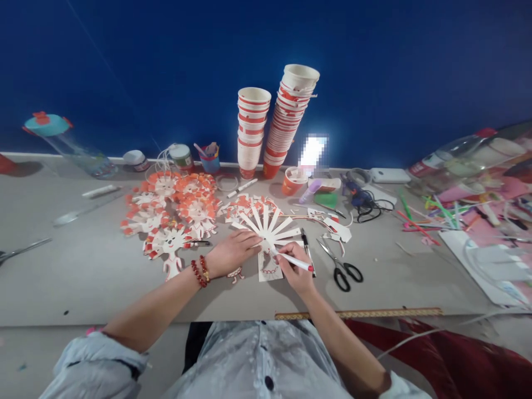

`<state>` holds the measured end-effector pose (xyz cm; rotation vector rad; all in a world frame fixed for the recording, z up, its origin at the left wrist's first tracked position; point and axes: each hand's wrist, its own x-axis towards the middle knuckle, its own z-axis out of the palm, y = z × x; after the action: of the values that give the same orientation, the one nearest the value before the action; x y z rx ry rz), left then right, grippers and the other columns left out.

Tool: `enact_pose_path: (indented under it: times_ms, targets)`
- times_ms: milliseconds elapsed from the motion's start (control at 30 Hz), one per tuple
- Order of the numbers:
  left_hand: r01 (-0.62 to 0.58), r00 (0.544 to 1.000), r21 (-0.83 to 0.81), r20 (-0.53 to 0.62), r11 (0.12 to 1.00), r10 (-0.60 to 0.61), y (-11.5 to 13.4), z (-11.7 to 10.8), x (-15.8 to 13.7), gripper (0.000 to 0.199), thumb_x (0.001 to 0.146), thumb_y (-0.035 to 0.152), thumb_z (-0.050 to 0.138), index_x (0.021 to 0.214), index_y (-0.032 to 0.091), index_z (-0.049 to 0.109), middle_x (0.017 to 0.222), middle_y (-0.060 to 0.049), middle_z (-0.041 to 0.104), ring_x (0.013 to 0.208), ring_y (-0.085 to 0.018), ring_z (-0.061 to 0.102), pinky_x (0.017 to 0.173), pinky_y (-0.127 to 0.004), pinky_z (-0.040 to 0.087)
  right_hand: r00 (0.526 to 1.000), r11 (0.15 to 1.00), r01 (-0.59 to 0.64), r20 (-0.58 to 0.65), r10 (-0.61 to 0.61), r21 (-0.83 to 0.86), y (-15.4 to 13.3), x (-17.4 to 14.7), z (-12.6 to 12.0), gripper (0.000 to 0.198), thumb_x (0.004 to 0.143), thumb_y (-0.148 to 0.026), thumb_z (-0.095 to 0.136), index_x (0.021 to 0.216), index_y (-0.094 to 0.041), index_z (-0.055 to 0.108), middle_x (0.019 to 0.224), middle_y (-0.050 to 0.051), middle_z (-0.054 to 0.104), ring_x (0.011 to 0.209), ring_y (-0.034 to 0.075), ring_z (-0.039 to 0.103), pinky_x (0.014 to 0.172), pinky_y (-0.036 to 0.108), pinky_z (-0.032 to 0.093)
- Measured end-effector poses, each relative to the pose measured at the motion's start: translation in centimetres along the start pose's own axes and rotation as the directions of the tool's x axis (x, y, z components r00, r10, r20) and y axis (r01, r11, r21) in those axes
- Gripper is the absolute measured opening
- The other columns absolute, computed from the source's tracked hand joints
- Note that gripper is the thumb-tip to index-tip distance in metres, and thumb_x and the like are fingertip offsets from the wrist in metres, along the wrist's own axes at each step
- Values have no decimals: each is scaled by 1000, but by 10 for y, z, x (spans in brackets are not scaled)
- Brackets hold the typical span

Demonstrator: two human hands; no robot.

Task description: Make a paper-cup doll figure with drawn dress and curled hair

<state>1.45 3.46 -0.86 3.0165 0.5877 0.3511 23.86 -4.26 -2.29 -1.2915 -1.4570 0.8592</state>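
Observation:
My right hand grips a white marker pen with a red end, its tip down at a paper cutout. That cutout is white, with long strips fanned out at the top and red lines drawn on its lower part. Across its left side lies my left hand, fingers stretched out flat and pressing it to the table. Just right of my right hand a black pen rests on the table. Black-handled scissors lie farther right, blades spread. A pile of finished-looking orange-and-white figure cutouts sits to the left.
Two tall stacks of paper cups stand against the blue wall. Behind my hands are a red cup, a lilac glue stick and paper scraps. Bottles and colourful craft bits crowd the right. A ruler lies along the front edge.

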Motion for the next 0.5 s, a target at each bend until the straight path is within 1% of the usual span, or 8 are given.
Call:
enact_pose_path:
  times_ms: [200,367,500]
  targets:
    - [-7,1000,-33,-14,999,7,0,0,0,30,98,18,46,126,18,57,135,-9,57,128,-23,46,113,-44,35,998,998,-47,-35,49,41,2,2,0,8,92,-27,54,86,-22,53,65,-1,61,60,16,61,56,27,46]
    - [-3,1000,-52,-10,999,3,0,1,0,31,98,17,46,127,18,57,136,-9,56,129,-24,45,113,-45,34,997,996,-74,-32,76,49,4,3,0,8,92,-28,54,87,-22,53,64,-1,60,59,16,60,55,27,46]
    - [1,1000,-58,2,998,-1,0,2,0,30,98,19,47,127,19,57,137,-9,56,129,-24,46,114,-45,33,996,996,-73,-45,75,52,5,2,0,11,92,-31,54,86,-22,53,65,-1,61,59,16,60,55,27,47]
